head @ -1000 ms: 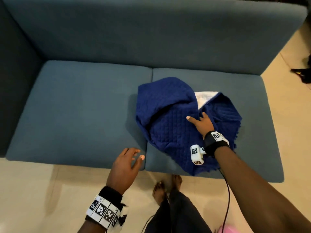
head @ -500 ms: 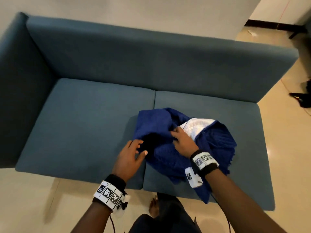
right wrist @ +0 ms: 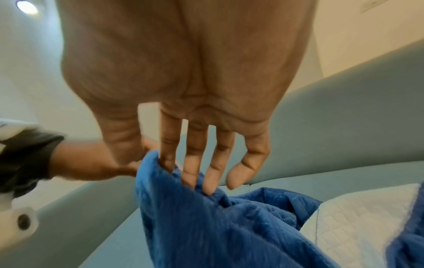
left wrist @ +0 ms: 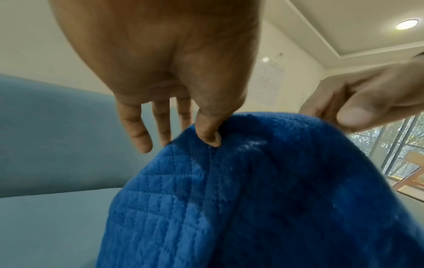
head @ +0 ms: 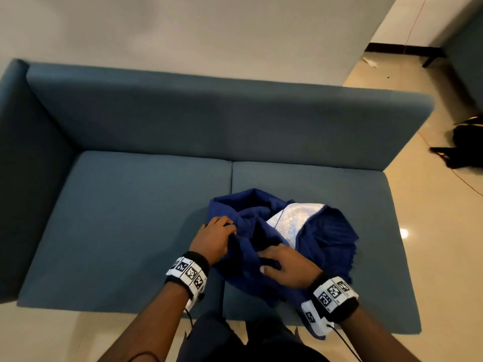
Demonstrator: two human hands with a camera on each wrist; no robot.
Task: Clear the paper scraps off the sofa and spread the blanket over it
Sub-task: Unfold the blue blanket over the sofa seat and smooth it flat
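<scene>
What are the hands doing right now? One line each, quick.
Left hand: pinches the blanket with its thumb; the other fingers are nearly straight.
Right hand: pinches the blanket's edge between thumb and index finger.

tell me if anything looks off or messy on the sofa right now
The blanket is out of place: it is bunched on the right seat cushion of the sofa, white underside showing, not spread. The left hand and right hand each pinch its edge. No paper scraps show on the cushions.

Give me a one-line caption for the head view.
Both hands, left and right, pinch the bunched blue quilted blanket on the teal sofa.
</scene>
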